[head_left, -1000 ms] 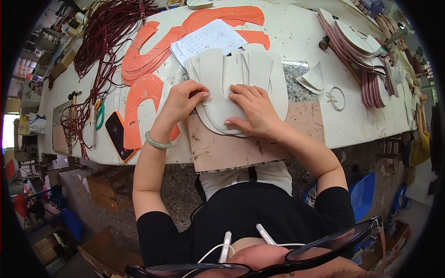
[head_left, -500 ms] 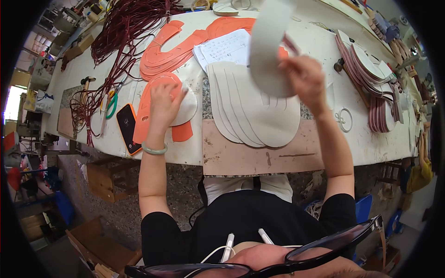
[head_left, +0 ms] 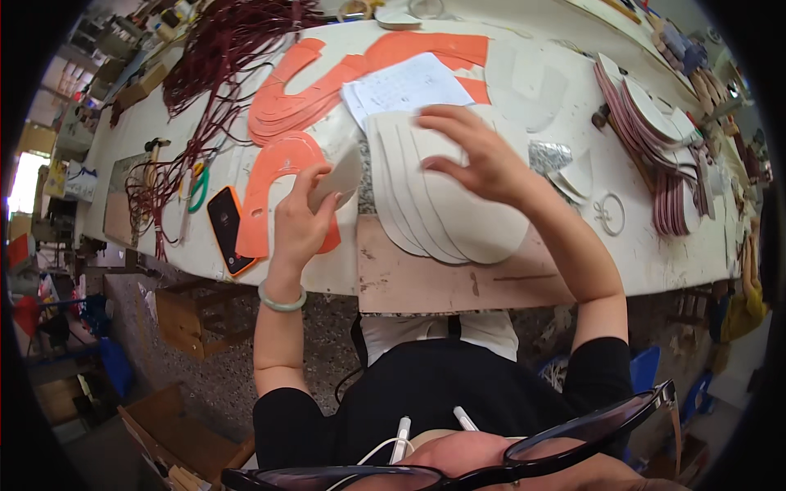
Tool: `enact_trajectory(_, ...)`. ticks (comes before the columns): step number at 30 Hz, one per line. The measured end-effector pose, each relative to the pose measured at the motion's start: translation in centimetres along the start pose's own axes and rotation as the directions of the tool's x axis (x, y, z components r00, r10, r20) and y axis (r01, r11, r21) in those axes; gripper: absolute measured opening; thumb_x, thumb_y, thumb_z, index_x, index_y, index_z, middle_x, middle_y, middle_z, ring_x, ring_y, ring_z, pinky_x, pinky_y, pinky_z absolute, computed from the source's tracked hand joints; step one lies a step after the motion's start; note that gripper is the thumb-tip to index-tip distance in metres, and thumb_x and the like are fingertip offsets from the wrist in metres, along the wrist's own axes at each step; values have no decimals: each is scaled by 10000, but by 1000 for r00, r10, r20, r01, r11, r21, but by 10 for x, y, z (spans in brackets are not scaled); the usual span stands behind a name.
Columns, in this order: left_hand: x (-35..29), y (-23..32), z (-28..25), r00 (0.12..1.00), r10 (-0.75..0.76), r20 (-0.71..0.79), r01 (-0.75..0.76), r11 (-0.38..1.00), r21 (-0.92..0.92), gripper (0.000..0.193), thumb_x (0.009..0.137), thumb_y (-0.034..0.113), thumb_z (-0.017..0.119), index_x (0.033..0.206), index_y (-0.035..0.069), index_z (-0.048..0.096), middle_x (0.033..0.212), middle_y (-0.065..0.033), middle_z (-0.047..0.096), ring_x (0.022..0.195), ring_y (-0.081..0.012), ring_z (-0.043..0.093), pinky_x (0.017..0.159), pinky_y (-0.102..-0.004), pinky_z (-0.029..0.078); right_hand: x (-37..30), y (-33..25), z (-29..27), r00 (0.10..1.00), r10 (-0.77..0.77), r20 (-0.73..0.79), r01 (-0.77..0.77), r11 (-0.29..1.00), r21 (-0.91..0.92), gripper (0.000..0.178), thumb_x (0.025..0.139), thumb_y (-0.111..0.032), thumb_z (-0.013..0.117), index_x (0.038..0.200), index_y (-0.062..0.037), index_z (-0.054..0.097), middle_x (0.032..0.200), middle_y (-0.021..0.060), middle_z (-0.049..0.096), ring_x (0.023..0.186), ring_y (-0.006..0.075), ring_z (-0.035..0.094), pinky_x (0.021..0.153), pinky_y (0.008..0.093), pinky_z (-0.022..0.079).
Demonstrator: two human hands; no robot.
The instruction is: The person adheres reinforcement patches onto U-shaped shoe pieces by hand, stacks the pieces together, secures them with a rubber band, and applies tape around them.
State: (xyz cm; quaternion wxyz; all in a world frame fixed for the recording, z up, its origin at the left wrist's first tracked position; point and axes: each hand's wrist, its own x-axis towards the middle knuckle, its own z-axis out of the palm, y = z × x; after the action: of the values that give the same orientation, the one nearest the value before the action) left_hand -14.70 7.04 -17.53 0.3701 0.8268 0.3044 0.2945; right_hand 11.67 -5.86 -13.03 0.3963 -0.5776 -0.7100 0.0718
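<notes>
My left hand (head_left: 304, 214) pinches a small pale rounded piece (head_left: 347, 173), tilted up off the table, between thumb and fingers. Beneath that hand lies an orange U-shaped piece (head_left: 282, 159). My right hand (head_left: 475, 155) hovers with its fingers apart and nothing in them. It is over a fanned stack of off-white rounded sheets (head_left: 483, 233), several deep, and hides part of the upper edge. The stack rests partly on a brownish board (head_left: 393, 286). Beyond my right hand, a pale U-shaped piece (head_left: 547, 102) lies flat on the white table.
Orange cut pieces (head_left: 278, 110) and written paper sheets (head_left: 401, 86) lie at the back. Dark red cords (head_left: 221, 57), green-handled scissors (head_left: 198, 192) and an orange-edged phone (head_left: 223, 217) are on the left. Stacked pink-and-white pieces (head_left: 675, 176) stand right, near a ring of cord (head_left: 610, 214).
My right hand has let go of the pale U-shaped piece, now on the table, and moved left over the stack. My left hand has lifted the small pale piece off the orange one.
</notes>
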Motion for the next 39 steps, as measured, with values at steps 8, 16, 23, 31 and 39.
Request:
enact_trajectory(8, 14, 90, 30, 925, 184, 332, -145, 980, -139, 368, 827, 77, 714, 1169, 82, 578, 815, -115, 703, 761, -268, 701, 649, -346, 528, -26, -33, -37, 964, 139, 228, -146, 989, 13, 163, 791, -83, 724, 923, -32, 643, 856, 111, 650, 790, 302, 637, 683, 375, 514)
enact_trajectory(16, 16, 121, 70, 696, 526, 488, -567, 820, -75, 224, 815, -8, 692, 1036, 26, 678, 869, -113, 696, 730, -246, 683, 636, -320, 539, -81, -32, -69, 885, 289, 364, -384, 896, 222, 360, 795, -118, 752, 1133, -67, 641, 868, 61, 656, 771, 228, 632, 684, 356, 506)
enact_trajectory(23, 7, 122, 88, 787, 442, 429, -393, 897, -203, 237, 869, 37, 630, 1103, 42, 670, 828, -110, 649, 748, -254, 649, 653, -336, 510, -108, -33, -81, 904, 383, 191, -406, 909, 95, 163, 784, -145, 780, 835, -30, 677, 771, 50, 652, 659, 151, 595, 591, 282, 477)
enact_trajectory(31, 11, 103, 94, 807, 139, 574, -93, 990, -109, 208, 919, 63, 625, 1114, 9, 675, 792, -54, 638, 638, -101, 561, 576, -248, 456, -121, 7, -66, 604, 659, 448, -796, 523, 304, 274, 854, -276, 742, 946, -29, 667, 728, 9, 636, 548, 75, 545, 484, 229, 444)
enact_trajectory(39, 15, 93, 103, 835, -74, 546, 83, 997, 8, 256, 868, 167, 731, 1063, 16, 660, 662, 13, 571, 610, -47, 499, 551, -216, 415, -127, 24, -52, 676, 642, 361, -729, 653, 205, 344, 820, -322, 759, 976, -23, 688, 818, 72, 674, 685, 147, 605, 625, 301, 495)
